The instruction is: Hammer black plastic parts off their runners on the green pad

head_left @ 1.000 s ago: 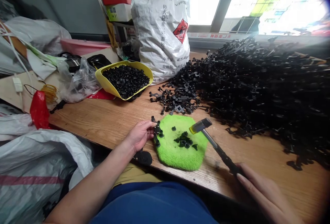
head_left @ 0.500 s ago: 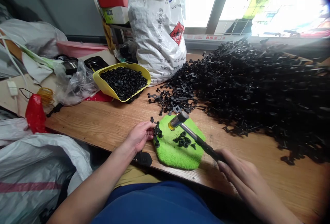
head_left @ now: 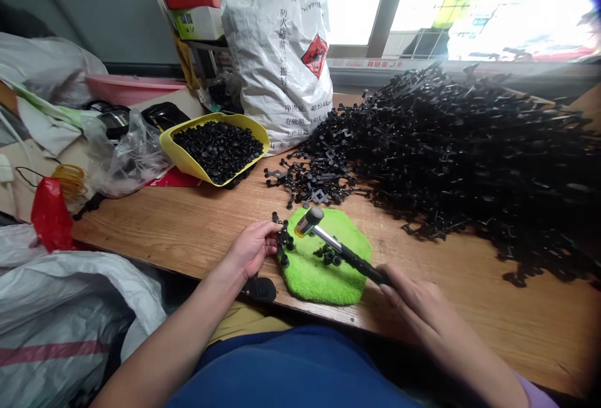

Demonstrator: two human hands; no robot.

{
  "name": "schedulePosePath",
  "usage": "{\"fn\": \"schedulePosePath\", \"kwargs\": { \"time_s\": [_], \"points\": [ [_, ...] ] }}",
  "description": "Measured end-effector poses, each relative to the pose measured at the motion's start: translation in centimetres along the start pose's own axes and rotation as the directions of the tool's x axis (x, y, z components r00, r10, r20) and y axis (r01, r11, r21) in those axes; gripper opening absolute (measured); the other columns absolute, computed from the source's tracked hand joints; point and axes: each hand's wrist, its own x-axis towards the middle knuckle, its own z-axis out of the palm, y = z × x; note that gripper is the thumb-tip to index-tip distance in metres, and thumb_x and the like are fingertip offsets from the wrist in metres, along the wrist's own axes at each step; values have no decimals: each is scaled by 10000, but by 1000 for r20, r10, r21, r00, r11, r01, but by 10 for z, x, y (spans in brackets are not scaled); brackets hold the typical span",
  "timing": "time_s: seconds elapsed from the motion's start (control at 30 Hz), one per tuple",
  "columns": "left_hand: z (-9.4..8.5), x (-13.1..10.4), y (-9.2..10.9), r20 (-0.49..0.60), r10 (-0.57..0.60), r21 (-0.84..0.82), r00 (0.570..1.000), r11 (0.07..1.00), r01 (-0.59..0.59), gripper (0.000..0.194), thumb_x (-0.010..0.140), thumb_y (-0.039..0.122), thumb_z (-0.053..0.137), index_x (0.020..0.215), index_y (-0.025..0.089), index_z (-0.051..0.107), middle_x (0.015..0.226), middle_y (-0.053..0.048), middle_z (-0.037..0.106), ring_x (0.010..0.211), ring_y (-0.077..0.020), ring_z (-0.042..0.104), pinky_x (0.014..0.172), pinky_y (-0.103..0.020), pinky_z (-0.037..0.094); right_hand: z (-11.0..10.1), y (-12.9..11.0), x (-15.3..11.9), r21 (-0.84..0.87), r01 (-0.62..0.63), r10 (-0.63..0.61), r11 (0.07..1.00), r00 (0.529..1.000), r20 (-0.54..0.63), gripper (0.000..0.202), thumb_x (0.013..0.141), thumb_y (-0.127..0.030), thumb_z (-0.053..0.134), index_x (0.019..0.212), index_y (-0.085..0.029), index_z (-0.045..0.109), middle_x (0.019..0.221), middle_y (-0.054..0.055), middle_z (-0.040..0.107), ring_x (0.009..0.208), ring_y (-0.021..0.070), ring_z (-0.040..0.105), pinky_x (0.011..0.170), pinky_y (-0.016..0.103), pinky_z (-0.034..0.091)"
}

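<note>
Bright green fuzzy cloth is laid near the front edge of the wooden table (head_left: pixel 201 217), folded as a pad (head_left: pixel 323 288). A blk plastic part (head_left: pixel 284 239) w/ knobby ends is pinched btwn thumb & fingers of the L hand (head_left: pixel 256 248), at the pad's L edge. A hammer (head_left: pixel 350 256) is gripped by its blk handle in the R hand (head_left: pixel 410 300), fingers wrapped round it. The hammer's head is held over the pad's L side, yellow face down, dark face up, v. near the blk part; whether contact is made can't be told.

A few loose blk pieces (head_left: pixel 331 259) are bunched mid-pad, partly hidden by the handle. A yellow scoop (head_left: pixel 181 156), filled w/ small blk pieces (head_left: pixel 218 148), is set farther back on the L. A big tangled heap (head_left: pixel 455 158) of blk parts is spread over the table's R side, w/ its thinner fringe reaching behind the pad. Btwn scoop & heap, at the back, a white printed sack (head_left: pixel 282 64) is stood upright.
</note>
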Motion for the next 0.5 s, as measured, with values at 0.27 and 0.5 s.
{"fn": "schedulePosePath", "kwargs": {
  "time_s": [0.27, 0.5],
  "points": [
    [6, -5, 3, -13, 19, 59, 1000, 998, -18, 183, 595, 198, 667, 603, 130, 497, 470, 53, 491, 366, -20, 396, 327, -111, 271, 0, -12, 5, 0, 41, -41, 999, 994, -101, 189, 946, -313, 275, 1027, -229, 424, 735, 14, 559, 607, 167, 532, 566, 288, 365],
    [6, -3, 3, -32, 27, 103, 999, 994, -24, 193, 595, 213, 668, 629, 136, 494, 487, 53, 491, 365, -19, 386, 318, -109, 239, 2, -15, 8, -216, 38, -36, 976, 999, 16, 171, 932, -258, 242, 878, -220, 399, 619, -1, 505, 517, 175, 476, 497, 286, 282]
  ]
}}
